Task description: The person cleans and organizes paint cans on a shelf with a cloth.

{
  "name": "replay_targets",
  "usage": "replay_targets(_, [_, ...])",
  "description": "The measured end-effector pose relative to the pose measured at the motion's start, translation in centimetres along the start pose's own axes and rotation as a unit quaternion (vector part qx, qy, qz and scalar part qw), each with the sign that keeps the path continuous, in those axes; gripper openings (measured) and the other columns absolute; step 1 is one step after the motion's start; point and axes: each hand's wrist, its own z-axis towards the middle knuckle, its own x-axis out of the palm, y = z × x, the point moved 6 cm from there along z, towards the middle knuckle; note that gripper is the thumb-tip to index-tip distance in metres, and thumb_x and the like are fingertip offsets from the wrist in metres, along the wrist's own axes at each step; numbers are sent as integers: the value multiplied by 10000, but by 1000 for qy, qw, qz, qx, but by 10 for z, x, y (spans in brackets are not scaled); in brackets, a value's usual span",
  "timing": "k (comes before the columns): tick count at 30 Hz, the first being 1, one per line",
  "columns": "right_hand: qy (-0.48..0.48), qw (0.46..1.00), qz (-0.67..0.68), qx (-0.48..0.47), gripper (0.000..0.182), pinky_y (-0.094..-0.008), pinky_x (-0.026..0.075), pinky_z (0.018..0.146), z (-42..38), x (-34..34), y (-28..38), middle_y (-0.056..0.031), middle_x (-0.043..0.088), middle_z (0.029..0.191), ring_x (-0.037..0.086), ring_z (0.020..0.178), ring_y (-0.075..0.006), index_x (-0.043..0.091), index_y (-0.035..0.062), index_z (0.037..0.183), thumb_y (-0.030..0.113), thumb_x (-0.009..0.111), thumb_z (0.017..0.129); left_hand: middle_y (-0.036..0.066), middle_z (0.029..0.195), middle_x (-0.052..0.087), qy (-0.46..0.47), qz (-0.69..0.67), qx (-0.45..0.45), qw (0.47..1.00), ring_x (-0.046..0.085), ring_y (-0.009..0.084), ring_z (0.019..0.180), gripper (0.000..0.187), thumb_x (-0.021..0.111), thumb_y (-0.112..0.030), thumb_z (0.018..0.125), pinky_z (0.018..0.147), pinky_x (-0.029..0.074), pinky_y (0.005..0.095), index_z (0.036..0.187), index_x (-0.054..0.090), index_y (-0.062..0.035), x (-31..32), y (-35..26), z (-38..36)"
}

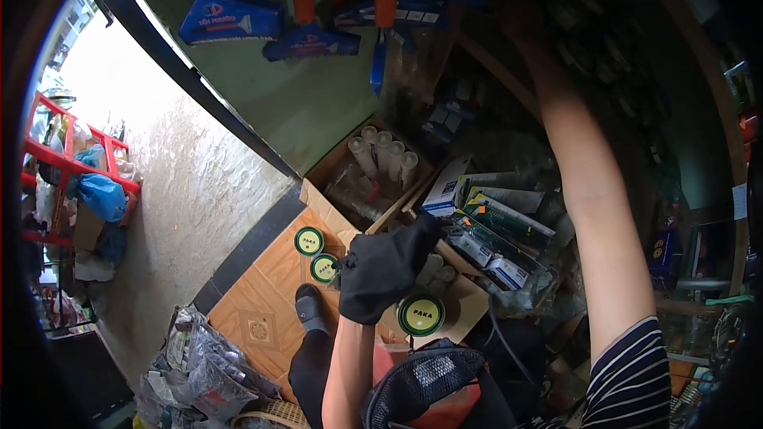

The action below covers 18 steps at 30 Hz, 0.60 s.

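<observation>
My left hand (381, 270) wears a black glove and rests on the edge of an open cardboard box (318, 202), fingers pointing toward stacked packaged tools (497, 230). Whether it grips anything is unclear. Just below the glove lies a round green-rimmed tin marked PAKA (421, 314), and two more PAKA tins (316, 254) sit on the floor to its left. My right arm stretches up and away; my right hand (520, 16) is deep in a dark shelf, blurred, and what it touches is hidden.
White tubes (383, 152) stand in the cardboard box. Orange-handled saws in blue sleeves (230, 20) hang above. A black mesh bag (421, 381) hangs at my waist, beside my foot (308, 307) on orange tile. Plastic bags (199, 365) are piled left, near a red rack (71, 163).
</observation>
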Motion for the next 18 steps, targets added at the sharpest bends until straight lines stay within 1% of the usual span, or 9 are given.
replay_targets(2, [-50, 997, -14, -60, 386, -498, 507, 1011, -4, -8, 0, -166, 678, 1272, 631, 1168, -384, 679, 137, 1282, 121, 610, 903, 167, 813, 613, -44, -14, 39, 998, 632, 402, 759, 138, 637, -193, 863, 674, 493, 487, 930, 627, -73, 14, 10, -6])
replay_targets(4, [11, 999, -44, -21, 389, -504, 502, 1018, -12, -38, 14, -178, 667, 1287, 621, 1181, -393, 680, 133, 1284, 109, 621, 901, 150, 785, 605, -109, -4, 43, 993, 628, 391, 764, 125, 639, -196, 867, 668, 491, 481, 900, 631, -75, 14, 10, -7])
replay_targets(8, [30, 999, 27, 17, 327, -501, 496, 1001, -47, -109, 33, -209, 654, 1259, 618, 1158, -423, 676, 83, 1245, 98, 628, 922, 120, 779, 622, -54, 190, 43, 979, 641, 335, 765, 97, 638, -142, 878, 674, 515, 432, 859, 624, -48, 6, -11, -7])
replay_targets(11, [52, 969, 221, 98, 237, -460, 499, 949, -90, -160, 40, -212, 657, 1161, 635, 1099, -406, 646, 16, 1178, 66, 601, 950, 143, 850, 669, 13, 198, 105, 974, 684, 303, 842, 147, 638, -59, 834, 719, 544, 384, 970, 692, -42, 21, -15, -11])
replay_targets(14, [77, 915, 362, 162, 109, -379, 501, 805, -140, -267, 114, -149, 575, 939, 615, 869, -308, 586, 19, 971, -68, 527, 944, 165, 946, 725, -164, -167, 197, 952, 723, 301, 928, 170, 629, -72, 921, 792, 568, 367, 1054, 733, -58, 14, -9, -21])
replay_targets(15, [91, 923, 348, 138, 146, -403, 480, 797, -152, -309, 148, -144, 538, 900, 584, 874, -317, 574, 32, 913, -85, 525, 839, 169, 1023, 726, -129, -161, 108, 972, 718, 304, 984, 200, 599, -101, 962, 839, 566, 372, 1115, 720, -58, 5, -24, -15])
replay_targets(16, [103, 864, 456, 187, 144, -399, 474, 769, -182, -326, 175, -131, 573, 903, 594, 871, -309, 597, 59, 876, -65, 539, 830, 174, 1100, 727, -92, -151, 20, 984, 713, 307, 1039, 233, 569, -131, 1002, 886, 564, 376, 1176, 707, -59, -16, -49, -16])
replay_targets(17, [115, 884, 426, 155, 126, -419, 466, 807, -209, -346, 208, -110, 606, 908, 603, 869, -306, 611, 77, 846, -40, 571, 822, 159, 1204, 693, -59, -387, 57, 918, 676, 296, 1126, 304, 494, -209, 1048, 969, 533, 393, 1261, 652, -61, 10, -39, -24])
replay_targets(18, [104, 903, 406, 92, 93, -438, 449, 871, -229, -369, 243, -87, 632, 919, 611, 909, -298, 627, 85, 844, -4, 610, 823, 144, 1308, 660, -4, -704, 78, 706, 640, 286, 1213, 382, 419, -287, 1094, 1053, 502, 409, 1347, 596, -63, 35, -29, -33])
